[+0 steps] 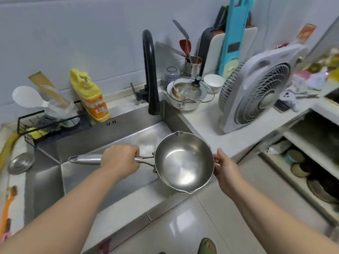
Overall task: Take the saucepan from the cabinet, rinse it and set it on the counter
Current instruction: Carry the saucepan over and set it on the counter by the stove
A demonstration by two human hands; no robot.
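Note:
A shiny steel saucepan [183, 162] with a long handle is held level over the front right corner of the steel sink [102, 142]. My left hand [121, 160] is closed around the handle close to the bowl. My right hand [224, 166] rests its fingers against the pan's right rim. The pan looks empty inside. A black curved faucet [149, 70] stands behind the sink, with no water running. The white counter [216, 132] lies just right of the pan. The open cabinet [311, 158] with shelves of cookware is at the lower right.
A white fan [256, 88] stands on the counter, with a lidded pot [187, 96], a bowl [213, 83] and a utensil holder [192, 65] behind it. A yellow soap bottle [89, 94], a black wire rack [47, 123] and a steel ladle [20, 163] sit left of the sink.

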